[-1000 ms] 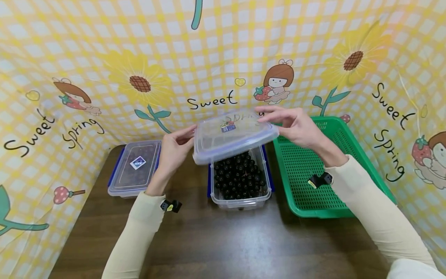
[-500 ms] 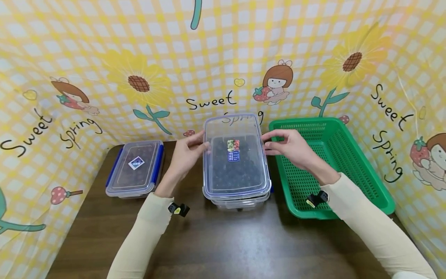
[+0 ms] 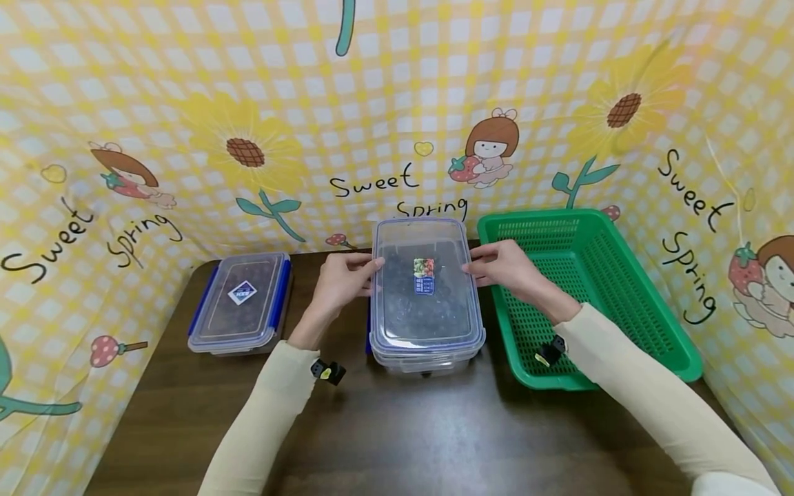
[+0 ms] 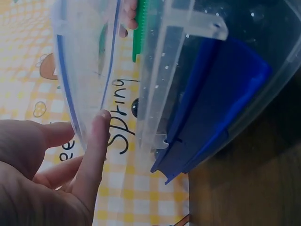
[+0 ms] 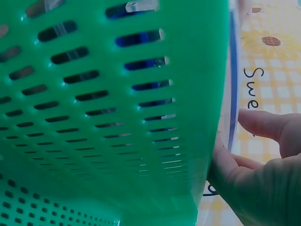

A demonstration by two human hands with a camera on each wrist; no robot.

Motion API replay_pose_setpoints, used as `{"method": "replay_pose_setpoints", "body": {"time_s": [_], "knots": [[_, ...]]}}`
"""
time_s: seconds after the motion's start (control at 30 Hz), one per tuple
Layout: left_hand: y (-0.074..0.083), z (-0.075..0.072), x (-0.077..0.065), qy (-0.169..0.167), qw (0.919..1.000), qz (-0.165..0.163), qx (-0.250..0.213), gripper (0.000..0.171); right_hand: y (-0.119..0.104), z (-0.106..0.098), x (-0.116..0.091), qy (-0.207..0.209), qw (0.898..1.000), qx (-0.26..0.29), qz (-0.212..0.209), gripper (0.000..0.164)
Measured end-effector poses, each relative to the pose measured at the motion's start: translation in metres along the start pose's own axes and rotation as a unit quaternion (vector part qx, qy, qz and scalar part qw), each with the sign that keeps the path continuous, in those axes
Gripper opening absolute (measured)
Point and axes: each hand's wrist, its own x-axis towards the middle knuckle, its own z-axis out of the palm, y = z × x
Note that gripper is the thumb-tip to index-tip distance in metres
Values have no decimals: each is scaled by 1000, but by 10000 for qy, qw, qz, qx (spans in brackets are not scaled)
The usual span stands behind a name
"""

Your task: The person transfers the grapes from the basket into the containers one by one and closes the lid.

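A clear plastic lid (image 3: 403,317) with a blue seal and a small label is held over a clear food container (image 3: 428,364) of dark round fruit, dimly visible through it. My left hand (image 3: 340,282) pinches the lid's left edge between thumb and fingers. On the opposite edge, my right hand (image 3: 505,269) does the same, partly behind the green basket wall in the right wrist view. The left wrist view reveals a gap between lid and container. A blue side clip (image 4: 221,103) hangs unlatched on the container's left side.
A second lidded container (image 3: 214,324) with blue clips sits at the left on the brown table (image 3: 372,441). Close on the right stands a green perforated basket (image 3: 673,331). A yellow checked cloth (image 3: 372,83) forms the backdrop behind and at both sides.
The lid went from tilted above the fruit to lying level over the container, then shifted slightly right and toward me. Both hands came down with it, keeping to its side edges.
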Motion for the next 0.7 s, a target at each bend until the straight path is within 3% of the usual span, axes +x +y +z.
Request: {"method": "replay_pose_setpoints", "body": {"time_s": [0.17,0.27,0.47,0.6,0.7], "knots": [[-4,2,0,5,9991,-16,414,41,-1,3,3,-8,9997,-241,108,57],[-7,3,0,-47,9988,-22,478,42,-5,6,3,35,9963,-858,65,51],[-11,6,1,-63,9992,-157,359,46,-12,17,3,141,9693,-2429,-361,22],[-14,7,1,-47,9988,-233,426,47,-16,25,1,133,9595,-2781,-422,41],[-15,7,1,-8,9982,-221,563,46,-18,30,0,55,9557,-2912,-436,47]]}}
